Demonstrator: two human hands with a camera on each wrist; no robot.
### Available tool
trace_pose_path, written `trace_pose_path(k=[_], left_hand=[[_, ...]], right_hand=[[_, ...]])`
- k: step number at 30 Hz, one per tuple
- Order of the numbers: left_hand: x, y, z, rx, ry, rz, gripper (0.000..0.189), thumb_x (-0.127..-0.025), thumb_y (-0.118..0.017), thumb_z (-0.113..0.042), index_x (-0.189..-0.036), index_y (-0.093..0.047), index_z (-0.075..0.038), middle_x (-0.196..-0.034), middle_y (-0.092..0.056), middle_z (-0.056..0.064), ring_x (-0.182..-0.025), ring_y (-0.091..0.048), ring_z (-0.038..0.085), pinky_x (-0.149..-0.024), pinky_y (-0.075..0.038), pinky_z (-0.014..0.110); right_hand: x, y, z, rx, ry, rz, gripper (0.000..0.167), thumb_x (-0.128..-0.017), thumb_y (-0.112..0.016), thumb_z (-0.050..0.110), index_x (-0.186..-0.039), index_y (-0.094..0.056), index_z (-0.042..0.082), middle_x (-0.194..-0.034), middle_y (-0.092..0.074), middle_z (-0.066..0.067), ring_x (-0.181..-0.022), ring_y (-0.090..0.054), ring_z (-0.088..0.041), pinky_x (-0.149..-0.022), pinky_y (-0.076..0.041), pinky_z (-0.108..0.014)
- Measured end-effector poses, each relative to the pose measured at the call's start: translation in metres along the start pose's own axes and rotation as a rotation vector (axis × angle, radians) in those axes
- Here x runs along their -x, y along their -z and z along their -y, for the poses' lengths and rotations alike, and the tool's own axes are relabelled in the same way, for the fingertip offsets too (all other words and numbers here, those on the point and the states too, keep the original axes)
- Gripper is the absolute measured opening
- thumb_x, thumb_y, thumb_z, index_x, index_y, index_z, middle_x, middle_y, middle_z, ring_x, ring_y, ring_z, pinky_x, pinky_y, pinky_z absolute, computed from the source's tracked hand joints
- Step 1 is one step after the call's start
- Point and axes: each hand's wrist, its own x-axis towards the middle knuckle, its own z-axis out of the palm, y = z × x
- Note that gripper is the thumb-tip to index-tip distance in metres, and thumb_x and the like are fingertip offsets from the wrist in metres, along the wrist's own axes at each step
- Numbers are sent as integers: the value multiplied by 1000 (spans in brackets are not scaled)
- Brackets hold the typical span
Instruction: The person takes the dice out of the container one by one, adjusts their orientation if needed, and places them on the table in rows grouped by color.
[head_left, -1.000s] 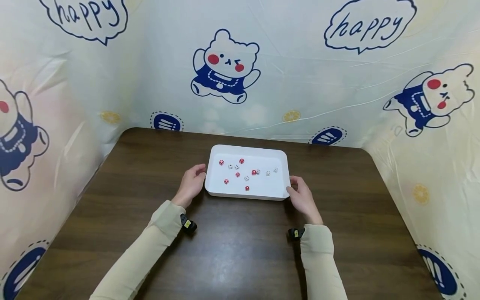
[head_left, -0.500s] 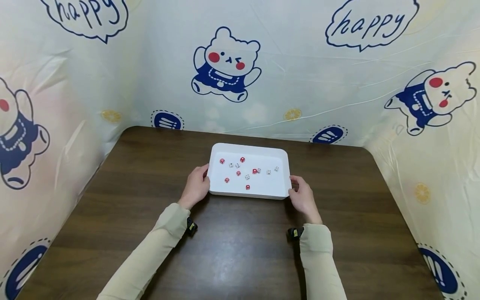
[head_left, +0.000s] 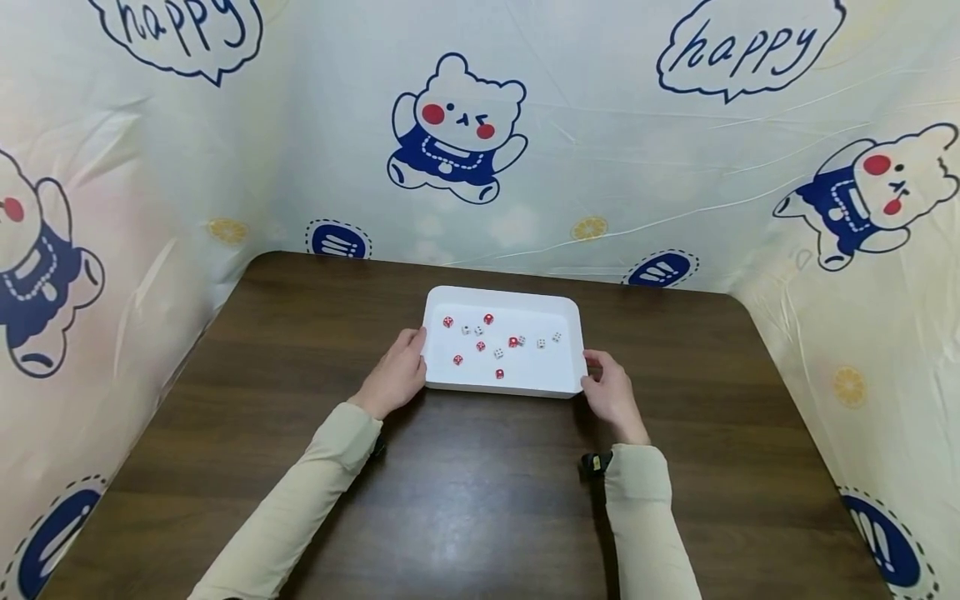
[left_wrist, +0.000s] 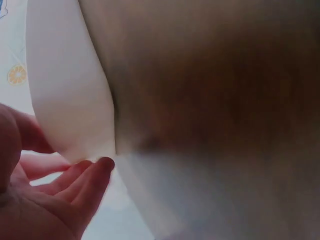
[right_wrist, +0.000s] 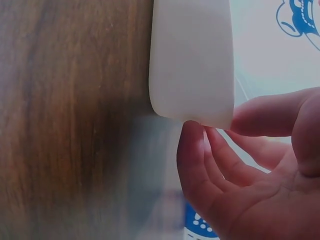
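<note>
A shallow white tray (head_left: 525,387) lies at the far middle of the table. In it are scattered several red dice (head_left: 481,346) and several white dice (head_left: 541,343). My left hand (head_left: 393,375) holds the tray's left end, thumb near the rim and fingertips (left_wrist: 106,163) against the outer wall in the left wrist view. At the opposite end, my right hand (head_left: 612,396) grips the right side near the front corner. The right wrist view has that thumb (right_wrist: 270,114) at the rim and the fingers against the wall. The dice are hidden from both wrist views.
The dark wooden table (head_left: 480,500) runs back to a printed cloth backdrop (head_left: 592,150) with bear figures, which also hangs along the left and right sides. Each wrist wears a small black device, seen on the right wrist (head_left: 593,465).
My left hand has come in to the tray's left end and taken hold of it. The right hand keeps its grip. The dice lie as before in the tray.
</note>
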Motion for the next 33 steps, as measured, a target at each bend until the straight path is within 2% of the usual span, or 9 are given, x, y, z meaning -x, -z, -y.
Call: trace_pose_path(k=[6,10,14,19,25,33], left_hand=[[1,4,3,-129,-32,38,52,-96,-46,-7,-144,-35,9,-152,-32,24,-133,-42,41,-107,-38,51],[1,5,5,-149,-26,63,54,-96,-45,-9,-145,-33,8,-158,-26,19,-137,-39,41,-108,-35,54],[1,6,7,-147,-25,90,54,-97,-44,-10,-146,-33,7,-159,-26,16,-135,-41,41,-106,-37,56],[-1,9,8,-150,-27,118,56,-97,-47,-13,-147,-32,5,-159,-25,16,-134,-42,41,-105,-37,58],[-2,12,11,-145,-1,152,59,-98,-47,-19,-151,-27,0,-162,-19,12,-144,-28,39,-107,-31,64],[-3,14,9,-128,-20,185,58,-99,-47,-20,-151,-28,-1,-162,-20,11,-144,-28,39,-107,-30,65]], right_hand=[[-4,3,6,18,2,-42,39,-94,-55,10,-132,-52,-1,-128,-55,-22,-111,-57,-35,-91,-49,-47],[-9,3,14,26,59,-107,34,-94,-59,15,-125,-59,0,-118,-58,-19,-103,-55,-32,-89,-47,-44],[-16,-1,23,-6,128,-108,31,-93,-61,16,-119,-62,-1,-112,-61,-19,-100,-55,-31,-91,-46,-44],[-25,-9,37,-25,181,-31,29,-92,-64,18,-115,-63,0,-110,-64,-17,-98,-57,-30,-87,-46,-40],[-39,-18,62,-3,219,112,32,-91,-66,22,-117,-62,3,-113,-62,-14,-103,-54,-28,-90,-46,-41],[-66,-35,85,161,354,256,29,-89,-68,21,-112,-65,3,-116,-63,-16,-107,-55,-29,-96,-44,-42]])
